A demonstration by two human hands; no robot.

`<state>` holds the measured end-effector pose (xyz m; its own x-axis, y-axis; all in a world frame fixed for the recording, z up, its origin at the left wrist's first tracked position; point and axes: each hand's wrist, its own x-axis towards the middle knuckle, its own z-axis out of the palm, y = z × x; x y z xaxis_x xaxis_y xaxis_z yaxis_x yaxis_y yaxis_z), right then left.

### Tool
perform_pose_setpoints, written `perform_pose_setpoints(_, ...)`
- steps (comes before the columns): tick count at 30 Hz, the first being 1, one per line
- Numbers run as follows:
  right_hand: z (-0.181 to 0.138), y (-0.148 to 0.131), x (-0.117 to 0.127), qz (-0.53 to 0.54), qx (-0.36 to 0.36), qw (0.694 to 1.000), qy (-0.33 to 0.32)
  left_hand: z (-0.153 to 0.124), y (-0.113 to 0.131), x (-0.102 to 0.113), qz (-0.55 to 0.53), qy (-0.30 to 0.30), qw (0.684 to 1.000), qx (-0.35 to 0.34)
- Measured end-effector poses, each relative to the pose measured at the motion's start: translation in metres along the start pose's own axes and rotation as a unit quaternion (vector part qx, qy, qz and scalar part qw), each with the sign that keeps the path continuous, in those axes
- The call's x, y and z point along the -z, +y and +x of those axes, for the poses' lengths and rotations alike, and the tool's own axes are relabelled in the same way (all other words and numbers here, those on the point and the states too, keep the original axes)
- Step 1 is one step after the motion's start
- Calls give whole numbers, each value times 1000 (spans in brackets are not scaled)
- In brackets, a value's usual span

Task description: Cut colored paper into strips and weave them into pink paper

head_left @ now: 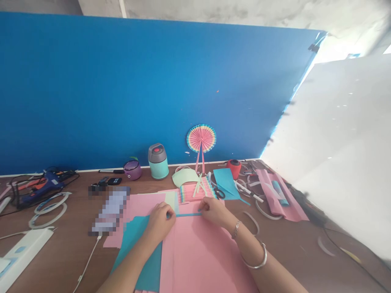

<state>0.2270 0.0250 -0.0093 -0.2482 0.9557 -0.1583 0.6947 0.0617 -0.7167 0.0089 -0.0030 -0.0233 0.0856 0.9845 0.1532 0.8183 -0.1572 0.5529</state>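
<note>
While the blue backdrop board (152, 89) fills the far side and a white board (342, 154) leans at the right, the brown tabletop (67, 252) carries a spread of craft things. Largest on it is the pink paper sheet (198, 252), lying flat under both forearms, with a teal sheet (143, 252) tucked beside and partly beneath it at the left. Across the pink sheet's far edge runs a thin blue paper strip (187, 214), and each end is pinched: the left hand (160, 221) is curled with fingertips closed on the strip's left end, the right hand (214, 211) closed on its right end. Just beyond lies a striped pleated paper piece (195, 192), with scissors (218, 193) touching its right side. By my judgement the strip could buckle or land crooked if one hand presses before the other, and a sleeve or wrist dragging over the pink sheet could shift it. As for containers, a mint flask (158, 161) stands closed near the backdrop and a small purple pot (132, 169) beside it is lidded; their contents are hidden. A paper fan (201, 140) stands against the backdrop, and a glue gun (42, 185) lies well apart at the left.
</note>
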Motion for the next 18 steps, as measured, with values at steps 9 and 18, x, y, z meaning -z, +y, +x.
perform_pose_setpoints(9, 1, 2, 0, -3, 3, 1000, -1, 0, 2, 2, 10, -1, 1000, -3)
perform_pose_setpoints(18, 1, 2, 1, 2, 1, 1000, -5, 0, 2, 1, 15, 0, 1000, -10)
